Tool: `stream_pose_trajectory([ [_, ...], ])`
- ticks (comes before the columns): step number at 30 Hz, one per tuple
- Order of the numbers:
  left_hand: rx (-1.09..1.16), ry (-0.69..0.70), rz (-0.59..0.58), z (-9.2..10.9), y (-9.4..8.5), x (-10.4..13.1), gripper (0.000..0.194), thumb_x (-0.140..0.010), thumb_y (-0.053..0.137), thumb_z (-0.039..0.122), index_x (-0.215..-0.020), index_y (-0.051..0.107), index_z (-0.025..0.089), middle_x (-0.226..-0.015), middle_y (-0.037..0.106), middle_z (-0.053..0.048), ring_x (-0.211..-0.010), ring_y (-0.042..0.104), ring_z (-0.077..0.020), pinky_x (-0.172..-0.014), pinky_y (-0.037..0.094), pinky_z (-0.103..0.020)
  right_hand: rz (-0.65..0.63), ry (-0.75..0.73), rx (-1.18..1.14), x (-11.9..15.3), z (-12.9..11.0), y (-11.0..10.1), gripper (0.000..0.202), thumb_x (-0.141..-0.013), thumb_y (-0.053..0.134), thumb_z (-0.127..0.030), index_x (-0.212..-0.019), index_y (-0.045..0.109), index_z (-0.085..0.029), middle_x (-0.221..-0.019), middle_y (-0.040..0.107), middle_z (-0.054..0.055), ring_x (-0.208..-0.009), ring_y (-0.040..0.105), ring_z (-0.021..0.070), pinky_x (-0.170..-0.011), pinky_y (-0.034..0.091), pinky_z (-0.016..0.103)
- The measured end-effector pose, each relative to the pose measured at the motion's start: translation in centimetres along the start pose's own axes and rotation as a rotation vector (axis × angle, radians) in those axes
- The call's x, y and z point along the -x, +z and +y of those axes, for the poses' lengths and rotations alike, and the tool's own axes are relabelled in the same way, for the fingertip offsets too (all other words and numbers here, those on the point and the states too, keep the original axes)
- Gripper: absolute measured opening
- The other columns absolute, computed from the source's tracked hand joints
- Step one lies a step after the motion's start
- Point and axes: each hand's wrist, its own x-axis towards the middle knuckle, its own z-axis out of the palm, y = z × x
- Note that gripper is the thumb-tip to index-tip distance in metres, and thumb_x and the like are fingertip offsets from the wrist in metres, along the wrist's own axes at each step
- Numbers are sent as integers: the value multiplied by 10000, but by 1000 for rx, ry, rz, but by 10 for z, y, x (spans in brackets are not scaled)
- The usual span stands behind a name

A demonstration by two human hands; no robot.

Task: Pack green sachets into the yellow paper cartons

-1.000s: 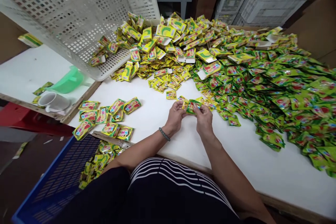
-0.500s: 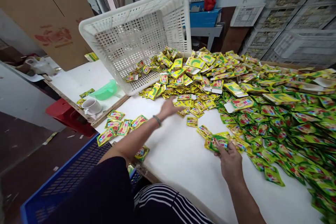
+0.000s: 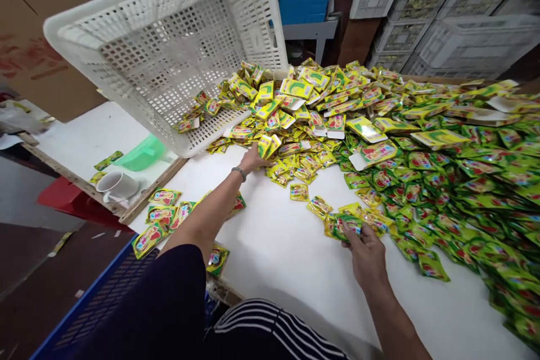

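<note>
My left hand [image 3: 252, 158] reaches to the near edge of the heap, its fingers closed around a couple of small yellow boxes [image 3: 269, 147]; its far fingers are partly hidden. My right hand [image 3: 365, 244] pinches a few sachets [image 3: 346, 226], a green one with red print on top, low over the white table [image 3: 270, 242]. Close to it lie loose yellow sachets [image 3: 319, 207], and another yellow sachet [image 3: 299, 192] sits between the two hands. Behind them spreads a heap of yellow boxes [image 3: 314, 100]. On the right is a large pile of green sachets [image 3: 455, 202].
A white plastic basket [image 3: 169, 62] lies tipped towards the heap. At left are a mug [image 3: 117, 187], a green scoop-like container [image 3: 143, 153] and several sachets [image 3: 162, 214] near the table edge. A blue crate [image 3: 97, 304] stands below. Crates [image 3: 422, 22] are stacked behind.
My left hand has moved forward to the heap and closed on yellow boxes, shifting them to the right. My right hand still holds its sachets. The view has shifted, with the basket appearing larger.
</note>
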Motion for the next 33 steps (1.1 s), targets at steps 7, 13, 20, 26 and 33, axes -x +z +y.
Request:
stream_pose_trajectory([
  [7, -409, 151, -152, 25, 65, 55, 824, -601, 796, 533, -1314, 536, 213, -1435, 416, -210, -1340, 348, -401, -1063, 289, -553, -41, -76, 12, -6, -15, -7, 351, -596, 807, -397, -805, 608, -197, -773, 629, -10, -703, 564, 140, -604, 525, 272],
  [13, -400, 379, -102, 27, 75, 110, 474, -835, 625, 416, -1266, 586, 222, -1308, 547, -131, -1196, 518, -257, -1000, 398, -356, -23, -212, -35, -12, -28, -13, 379, -641, 779, -414, -902, 620, -189, -880, 676, 22, -793, 611, 163, -681, 527, 292],
  [20, -276, 240, -330, 26, 79, 146, 441, -725, 721, 436, -1066, 607, 181, -823, 673, -40, -762, 608, -209, -679, 437, -273, -131, -371, -36, -5, -45, -13, 300, -665, 771, -393, -857, 634, -208, -879, 683, 17, -878, 621, 181, -844, 516, 355],
  [26, 7, 296, -592, 21, 101, 164, 475, -617, 786, 400, -997, 655, 148, -858, 696, -36, -792, 613, -198, -704, 470, -266, -239, -444, 236, -8, -43, -16, 241, -742, 694, -414, -826, 600, -208, -786, 627, -4, -772, 569, 165, -755, 485, 321],
  [33, 79, 297, -663, 15, 97, 158, 364, -599, 768, 376, -851, 651, 142, -731, 626, 11, -667, 523, -136, -609, 421, -232, -365, -452, 536, -12, -41, -23, 289, -759, 640, -452, -661, 520, -208, -691, 520, -11, -691, 499, 160, -645, 416, 295],
])
